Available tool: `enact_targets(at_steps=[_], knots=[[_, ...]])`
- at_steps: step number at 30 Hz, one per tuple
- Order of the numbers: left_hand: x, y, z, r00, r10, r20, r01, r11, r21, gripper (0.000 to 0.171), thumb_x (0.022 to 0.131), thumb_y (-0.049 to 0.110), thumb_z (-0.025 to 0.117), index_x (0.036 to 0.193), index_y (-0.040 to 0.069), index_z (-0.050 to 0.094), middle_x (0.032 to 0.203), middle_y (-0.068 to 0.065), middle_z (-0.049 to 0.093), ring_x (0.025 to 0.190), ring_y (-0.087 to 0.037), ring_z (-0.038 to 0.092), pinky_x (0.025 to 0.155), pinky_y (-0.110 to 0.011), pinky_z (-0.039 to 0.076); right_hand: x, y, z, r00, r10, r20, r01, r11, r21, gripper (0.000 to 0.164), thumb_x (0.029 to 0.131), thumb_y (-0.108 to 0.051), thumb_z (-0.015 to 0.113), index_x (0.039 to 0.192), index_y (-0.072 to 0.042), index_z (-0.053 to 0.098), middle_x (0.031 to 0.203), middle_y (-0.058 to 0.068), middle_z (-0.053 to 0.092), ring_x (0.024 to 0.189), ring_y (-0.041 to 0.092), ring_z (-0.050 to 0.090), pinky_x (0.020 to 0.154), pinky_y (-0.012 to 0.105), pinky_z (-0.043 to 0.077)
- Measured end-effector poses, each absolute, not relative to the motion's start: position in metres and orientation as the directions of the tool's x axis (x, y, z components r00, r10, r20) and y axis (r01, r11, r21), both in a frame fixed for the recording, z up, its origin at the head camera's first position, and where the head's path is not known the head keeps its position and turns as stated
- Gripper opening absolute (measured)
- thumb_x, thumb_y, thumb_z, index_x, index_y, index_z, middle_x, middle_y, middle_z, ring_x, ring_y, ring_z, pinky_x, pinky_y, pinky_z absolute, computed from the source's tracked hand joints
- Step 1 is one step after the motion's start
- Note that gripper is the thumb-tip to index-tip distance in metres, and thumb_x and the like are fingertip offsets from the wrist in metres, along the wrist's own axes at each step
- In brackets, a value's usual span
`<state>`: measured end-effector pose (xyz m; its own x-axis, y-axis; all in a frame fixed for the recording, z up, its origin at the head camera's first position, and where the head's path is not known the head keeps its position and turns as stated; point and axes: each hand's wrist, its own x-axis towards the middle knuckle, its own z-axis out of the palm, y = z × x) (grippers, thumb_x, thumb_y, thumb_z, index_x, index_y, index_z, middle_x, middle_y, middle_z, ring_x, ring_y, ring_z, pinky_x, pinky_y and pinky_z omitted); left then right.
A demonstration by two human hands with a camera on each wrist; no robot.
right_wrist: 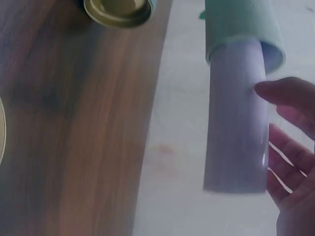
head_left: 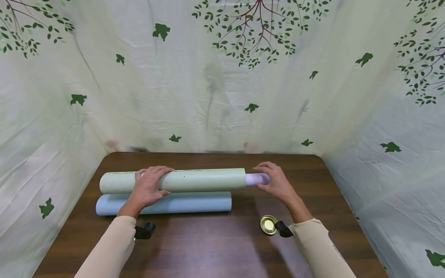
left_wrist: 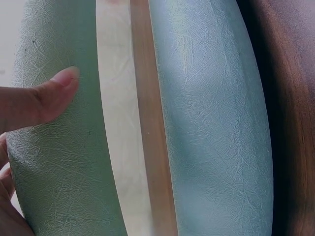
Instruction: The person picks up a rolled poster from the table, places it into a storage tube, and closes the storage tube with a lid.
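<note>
My left hand (head_left: pixel 147 188) grips a pale green tube (head_left: pixel 205 180), thumb on the near side and fingers over the far side. The tube lies sideways above the table. From its right end sticks a narrower lavender tube (head_left: pixel 256 179). Thumb and fingers of my right hand (head_left: pixel 277 182) hold this lavender piece near its outer end; in the right wrist view the thumb tip meets the lavender surface (right_wrist: pixel 236 123) just below the green rim. Alongside, nearer me, a light blue tube (head_left: pixel 194 202) lies parallel on the table, its right end fitted with a gold cap (right_wrist: pixel 118 10).
A round gold lid (head_left: pixel 269 224) lies on the brown wooden table (head_left: pixel 208 247) below my right wrist. White cloth (head_left: pixel 215 96) printed with leaves and branches hangs behind the table and along both sides. Each wrist carries a small black camera.
</note>
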<state>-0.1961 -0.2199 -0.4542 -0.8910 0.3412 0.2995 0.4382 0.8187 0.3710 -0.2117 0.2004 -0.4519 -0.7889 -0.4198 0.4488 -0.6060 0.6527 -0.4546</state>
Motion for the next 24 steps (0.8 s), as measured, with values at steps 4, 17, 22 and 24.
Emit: enact_targets(at_steps=[4, 17, 22, 24], knots=[[-0.196, -0.22, -0.454, -0.89, 0.34, 0.303, 0.44, 0.814, 0.38, 0.069, 0.063, 0.009, 0.089, 0.126, 0.011, 0.059, 0.124, -0.012, 0.059, 0.115, -0.036, 0.049, 0.095, -0.062, 0.021, -0.214, 0.212, -0.454, -0.781, -0.428, 0.455, -0.617, 0.641, -0.457, 0.047, 0.066, -0.003, 0.086, 0.11, -0.004, 0.07, 0.111, 0.012, 0.062, 0.104, 0.033, 0.057, 0.087, 0.053, 0.042], [-0.196, -0.22, -0.452, -0.892, 0.342, 0.297, 0.439, 0.812, 0.385, 0.069, 0.064, 0.009, 0.089, 0.126, 0.011, 0.059, 0.124, -0.012, 0.059, 0.115, -0.035, 0.049, 0.095, -0.062, 0.021, -0.211, 0.254, -0.464, -0.889, -0.335, 0.313, -0.436, 0.406, -0.803, 0.047, 0.075, -0.003, 0.081, 0.119, -0.003, 0.065, 0.12, 0.018, 0.062, 0.104, 0.028, 0.062, 0.086, 0.025, 0.049], [-0.196, -0.22, -0.452, -0.889, 0.346, 0.298, 0.443, 0.812, 0.38, 0.069, 0.064, 0.01, 0.089, 0.126, 0.011, 0.059, 0.124, -0.011, 0.059, 0.114, -0.035, 0.05, 0.095, -0.062, 0.021, -0.209, 0.263, -0.474, -0.922, -0.305, 0.24, -0.311, 0.211, -0.927, 0.045, 0.079, 0.004, 0.075, 0.121, 0.011, 0.059, 0.116, 0.023, 0.063, 0.096, 0.018, 0.067, 0.079, 0.029, 0.055], [-0.196, -0.22, -0.452, -0.888, 0.347, 0.3, 0.445, 0.812, 0.378, 0.069, 0.063, 0.01, 0.089, 0.126, 0.011, 0.059, 0.124, -0.011, 0.06, 0.114, -0.035, 0.05, 0.095, -0.061, 0.022, -0.209, 0.265, -0.479, -0.921, -0.308, 0.239, -0.295, 0.149, -0.944, 0.046, 0.079, 0.006, 0.073, 0.121, 0.015, 0.056, 0.114, 0.016, 0.066, 0.096, 0.015, 0.067, 0.078, 0.028, 0.055]])
